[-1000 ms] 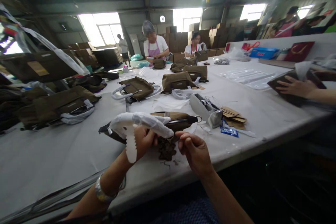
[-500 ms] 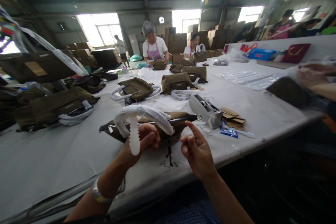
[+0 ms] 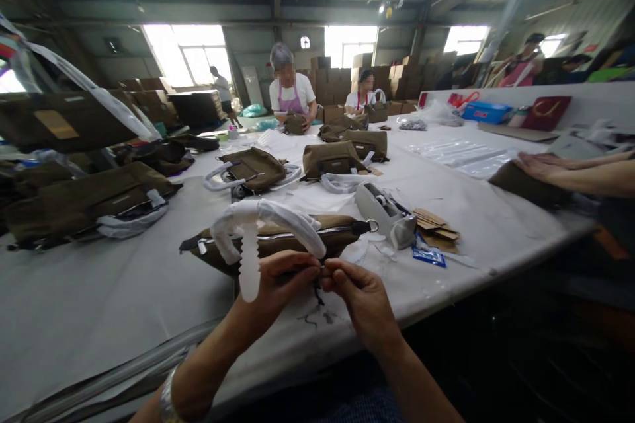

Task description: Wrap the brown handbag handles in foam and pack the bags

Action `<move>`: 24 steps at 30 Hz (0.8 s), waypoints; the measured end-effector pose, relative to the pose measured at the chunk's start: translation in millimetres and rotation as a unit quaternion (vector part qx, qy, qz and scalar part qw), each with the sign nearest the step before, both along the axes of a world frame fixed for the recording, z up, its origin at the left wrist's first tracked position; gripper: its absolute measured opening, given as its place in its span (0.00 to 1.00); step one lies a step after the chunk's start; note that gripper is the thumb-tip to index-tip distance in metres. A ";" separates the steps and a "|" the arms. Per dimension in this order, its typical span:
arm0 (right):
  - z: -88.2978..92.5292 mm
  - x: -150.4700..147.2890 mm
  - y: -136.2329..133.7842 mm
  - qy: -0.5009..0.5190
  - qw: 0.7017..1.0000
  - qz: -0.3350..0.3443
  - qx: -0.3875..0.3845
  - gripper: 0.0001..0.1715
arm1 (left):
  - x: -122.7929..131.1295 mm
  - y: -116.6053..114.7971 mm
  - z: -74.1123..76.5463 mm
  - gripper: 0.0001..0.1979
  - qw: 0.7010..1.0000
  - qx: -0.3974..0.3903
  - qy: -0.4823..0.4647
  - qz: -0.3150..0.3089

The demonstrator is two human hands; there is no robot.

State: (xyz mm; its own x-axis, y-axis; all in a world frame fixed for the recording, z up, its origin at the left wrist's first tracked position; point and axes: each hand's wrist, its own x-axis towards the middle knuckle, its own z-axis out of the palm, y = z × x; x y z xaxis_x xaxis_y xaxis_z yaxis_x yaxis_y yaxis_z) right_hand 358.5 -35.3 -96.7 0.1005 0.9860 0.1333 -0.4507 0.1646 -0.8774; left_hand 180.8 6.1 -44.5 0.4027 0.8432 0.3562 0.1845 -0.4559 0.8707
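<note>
An olive-brown bag (image 3: pixel 278 242) lies at the near edge of the white table (image 3: pixel 99 304), its handle wrapped in white foam (image 3: pixel 262 219). My left hand (image 3: pixel 278 287) and my right hand (image 3: pixel 360 294) meet in front of the bag. Both pinch a small dark piece with a cord (image 3: pixel 317 277) hanging at the bag's zipper end. The fingertips of the two hands touch. A metal bracelet (image 3: pixel 166 396) sits on my left wrist.
A grey tape dispenser (image 3: pixel 384 208), brown card tags (image 3: pixel 436 221) and a blue packet (image 3: pixel 429 256) lie right of the bag. More brown bags (image 3: pixel 253 168) cover the table's middle and left. A co-worker's hand (image 3: pixel 540 164) rests on a dark pouch at right. Two people work at the far end.
My hands were apart half a second ago, right fingers spread; now they have come together and pinch the dark piece at the bag's edge. The co-worker's hand has come down onto the pouch.
</note>
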 end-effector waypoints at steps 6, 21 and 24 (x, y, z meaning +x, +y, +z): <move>2.2 -2.6 1.6 0.045 0.999 0.013 -0.014 0.17 | -1.0 0.3 -8.8 0.08 1.000 -0.017 -0.018 -0.009; 1.6 0.1 0.7 -0.039 0.998 -0.038 -0.004 0.11 | 4.2 -3.0 5.0 0.08 0.997 0.057 0.049 0.008; 0.6 -0.8 -0.6 -0.010 1.000 -0.019 -0.001 0.15 | 1.7 -1.2 1.0 0.09 0.999 0.017 0.032 0.014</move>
